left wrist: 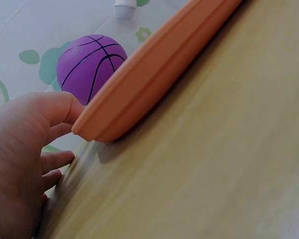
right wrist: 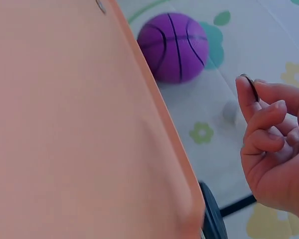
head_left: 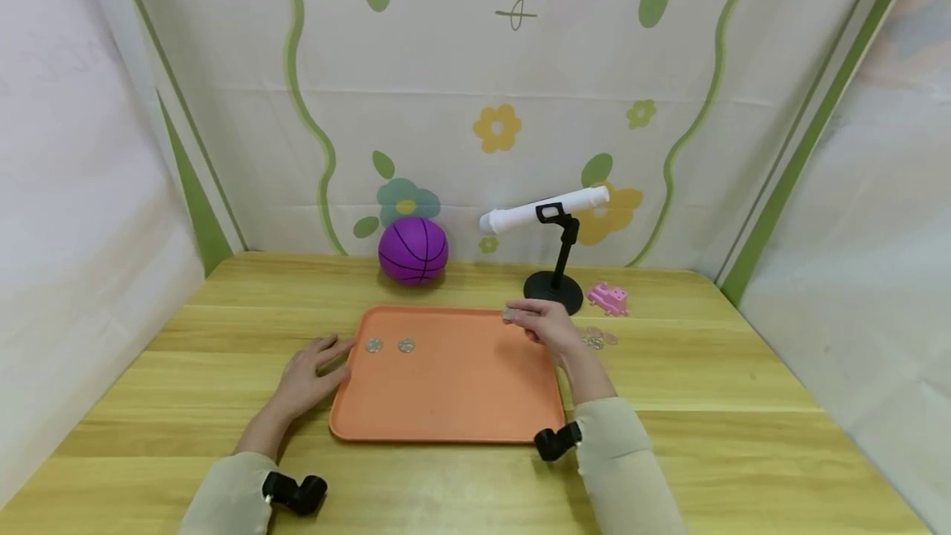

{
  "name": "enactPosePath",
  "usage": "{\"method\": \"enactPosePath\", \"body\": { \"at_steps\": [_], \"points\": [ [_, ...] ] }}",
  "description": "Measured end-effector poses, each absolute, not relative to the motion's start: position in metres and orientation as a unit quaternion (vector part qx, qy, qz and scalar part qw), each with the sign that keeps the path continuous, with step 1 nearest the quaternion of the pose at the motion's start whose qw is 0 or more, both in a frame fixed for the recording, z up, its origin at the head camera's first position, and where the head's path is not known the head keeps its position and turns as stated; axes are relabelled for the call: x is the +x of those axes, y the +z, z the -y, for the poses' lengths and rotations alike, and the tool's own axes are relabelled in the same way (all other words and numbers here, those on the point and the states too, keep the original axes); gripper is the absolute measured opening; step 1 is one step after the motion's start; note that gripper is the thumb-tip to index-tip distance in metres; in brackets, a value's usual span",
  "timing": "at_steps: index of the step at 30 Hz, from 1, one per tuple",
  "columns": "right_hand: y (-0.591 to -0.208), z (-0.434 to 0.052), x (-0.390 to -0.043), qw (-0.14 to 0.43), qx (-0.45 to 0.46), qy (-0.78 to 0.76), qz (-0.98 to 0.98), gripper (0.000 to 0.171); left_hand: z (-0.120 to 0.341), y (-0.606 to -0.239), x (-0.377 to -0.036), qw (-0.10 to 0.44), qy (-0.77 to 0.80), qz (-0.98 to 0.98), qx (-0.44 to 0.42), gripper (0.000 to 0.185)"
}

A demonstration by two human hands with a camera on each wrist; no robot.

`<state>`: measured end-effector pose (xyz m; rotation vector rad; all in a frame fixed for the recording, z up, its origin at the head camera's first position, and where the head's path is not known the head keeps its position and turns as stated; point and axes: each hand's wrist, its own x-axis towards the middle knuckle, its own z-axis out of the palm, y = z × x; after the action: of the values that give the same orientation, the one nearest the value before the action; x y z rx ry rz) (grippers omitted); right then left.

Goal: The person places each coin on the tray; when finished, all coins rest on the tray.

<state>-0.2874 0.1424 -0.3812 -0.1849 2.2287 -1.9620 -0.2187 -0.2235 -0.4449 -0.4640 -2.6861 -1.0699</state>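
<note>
An orange tray [head_left: 446,403] lies on the wooden table with two coins [head_left: 374,345] [head_left: 405,345] near its far left corner. My left hand [head_left: 312,370] rests flat on the table against the tray's left rim [left wrist: 139,94], fingers relaxed. My right hand [head_left: 538,322] hovers over the tray's far right corner and pinches a coin [right wrist: 250,87] between thumb and fingertips. A small pile of coins [head_left: 597,339] lies on the table just right of the tray.
A purple ball [head_left: 413,250] sits at the back against the flowered backdrop. A black stand [head_left: 555,287] holding a white tube [head_left: 546,210] is behind the tray's right corner, with a pink toy [head_left: 608,298] beside it.
</note>
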Motion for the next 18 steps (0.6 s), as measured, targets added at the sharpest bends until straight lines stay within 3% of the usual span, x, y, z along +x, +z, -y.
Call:
{"method": "enactPosePath", "body": {
  "at_steps": [10, 18],
  "points": [
    [-0.397, -0.074, -0.287, 0.112, -0.045, -0.694, -0.710, 0.034, 0.225, -0.445, -0.218, 0.098, -0.369, 0.911, -0.156, 0.044],
    [-0.416, -0.049, -0.288, 0.136, -0.019, -0.683, -0.717, 0.033, 0.224, -0.444, -0.219, 0.100, -0.364, 0.913, -0.154, 0.044]
  ]
}}
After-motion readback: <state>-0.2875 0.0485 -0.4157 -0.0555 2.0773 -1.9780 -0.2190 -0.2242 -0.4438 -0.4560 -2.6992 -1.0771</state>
